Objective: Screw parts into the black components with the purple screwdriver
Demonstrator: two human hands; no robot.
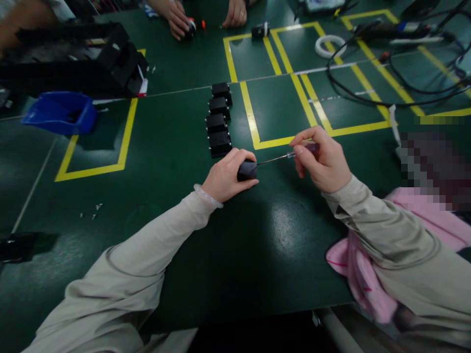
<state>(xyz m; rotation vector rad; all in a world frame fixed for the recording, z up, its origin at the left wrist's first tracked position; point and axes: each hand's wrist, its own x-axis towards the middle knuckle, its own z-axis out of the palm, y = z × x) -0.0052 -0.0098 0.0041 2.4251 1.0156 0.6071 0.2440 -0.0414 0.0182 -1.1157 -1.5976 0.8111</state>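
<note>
My left hand is closed around a small black block on the green table, thumb and fingers on opposite sides. In my right hand is a screwdriver with a clear purplish handle. It lies nearly level, its thin shaft reaching left to the block's right face. Whether the tip sits in a screw is too small to tell. Just beyond my left hand, several similar black blocks stand in a row, with small silvery screw ends at their sides. Several loose screws lie on the table at left.
A blue bin and a long black rack occupy the left. Opposite, a co-worker's hands hold a small dark part. A tape roll and looping black cable lie far right. Pink cloth hangs under my right arm.
</note>
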